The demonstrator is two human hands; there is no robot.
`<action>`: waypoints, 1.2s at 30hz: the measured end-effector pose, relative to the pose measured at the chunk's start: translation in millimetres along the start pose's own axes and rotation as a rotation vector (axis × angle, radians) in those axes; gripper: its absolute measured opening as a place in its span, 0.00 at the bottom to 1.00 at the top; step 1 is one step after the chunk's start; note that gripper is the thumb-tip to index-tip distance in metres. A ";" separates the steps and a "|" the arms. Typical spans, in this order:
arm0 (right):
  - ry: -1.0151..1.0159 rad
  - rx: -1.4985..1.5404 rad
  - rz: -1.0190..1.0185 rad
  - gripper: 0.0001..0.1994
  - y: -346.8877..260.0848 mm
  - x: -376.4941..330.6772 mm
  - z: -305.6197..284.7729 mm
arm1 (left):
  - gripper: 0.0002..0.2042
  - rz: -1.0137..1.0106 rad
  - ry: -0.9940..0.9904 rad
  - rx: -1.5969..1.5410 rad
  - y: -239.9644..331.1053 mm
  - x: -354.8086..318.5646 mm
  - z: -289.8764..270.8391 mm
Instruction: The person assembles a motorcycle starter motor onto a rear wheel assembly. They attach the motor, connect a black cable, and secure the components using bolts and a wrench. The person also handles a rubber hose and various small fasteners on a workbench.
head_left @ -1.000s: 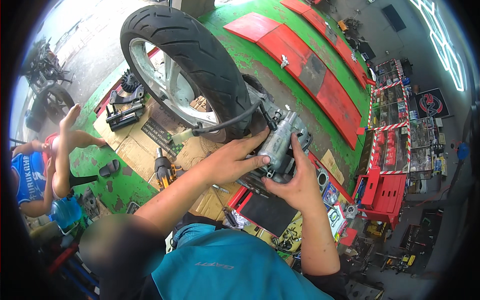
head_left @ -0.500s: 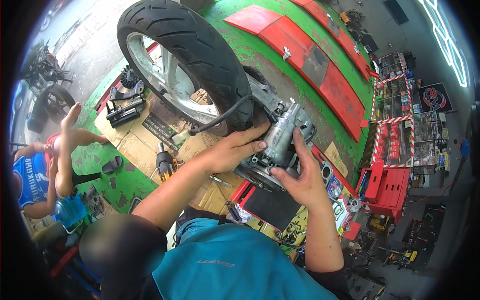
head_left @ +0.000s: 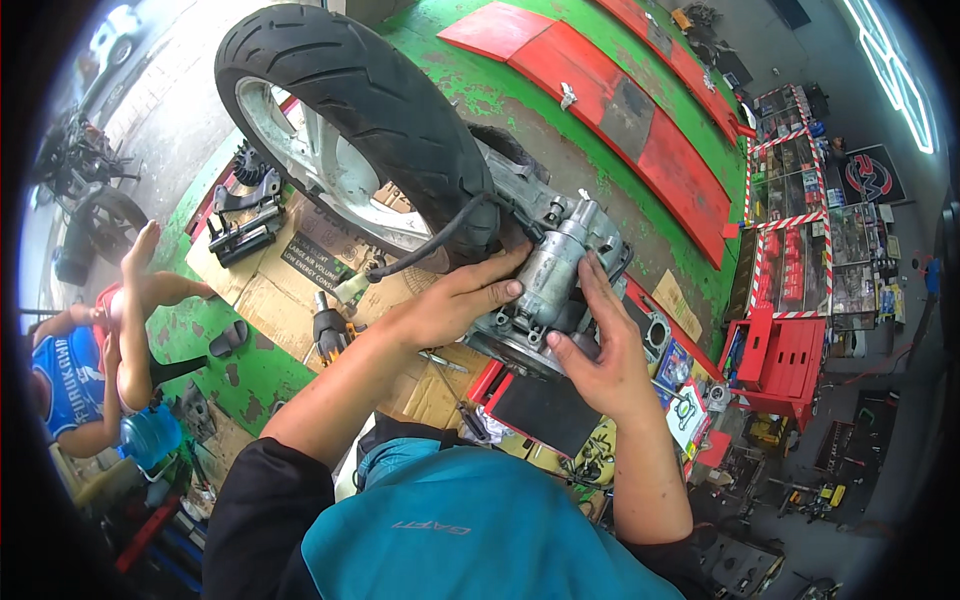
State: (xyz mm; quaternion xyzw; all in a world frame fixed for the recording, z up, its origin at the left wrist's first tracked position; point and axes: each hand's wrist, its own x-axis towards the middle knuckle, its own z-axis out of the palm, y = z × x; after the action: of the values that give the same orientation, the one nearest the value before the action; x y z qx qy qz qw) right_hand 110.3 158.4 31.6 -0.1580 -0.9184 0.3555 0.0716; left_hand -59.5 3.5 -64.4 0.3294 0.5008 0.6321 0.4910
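A silver cylindrical starter motor (head_left: 552, 275) sits against the scooter engine (head_left: 515, 345). My left hand (head_left: 465, 300) lies along its left side, with the fingers reaching up toward the cable end and the thumb on the casing. On the other side, my right hand (head_left: 605, 355) presses its fingers against the casing, thumb near the lower end. Between them both hands clasp the motor. A black cable (head_left: 440, 235) runs from beside the motor across the rear tyre (head_left: 370, 110). The fingertips of my left hand are partly hidden.
Cardboard (head_left: 270, 275) under the wheel carries a power drill (head_left: 330, 330) and black parts (head_left: 245, 230). A black pad (head_left: 545, 410) lies nearer me. Red ramps (head_left: 600, 100) stretch behind. At left sits another person (head_left: 80, 365); a red tool cabinet (head_left: 770, 365) stands at right.
My view has shifted a little, so the wheel and engine appear slightly farther left. Both hands keep their places on the starter motor; its position on the engine looks the same.
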 end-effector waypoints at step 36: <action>0.143 -0.100 0.196 0.43 -5.1 5.3 1.1 | 0.48 0.130 -0.078 0.394 4.8 -0.1 7.1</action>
State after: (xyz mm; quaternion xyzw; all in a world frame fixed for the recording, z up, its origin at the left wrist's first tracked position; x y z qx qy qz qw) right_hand 103.8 156.0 34.4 -0.2752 -0.9077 0.3026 0.0938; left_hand -54.4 5.5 -57.8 0.4749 0.5732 0.5388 0.3944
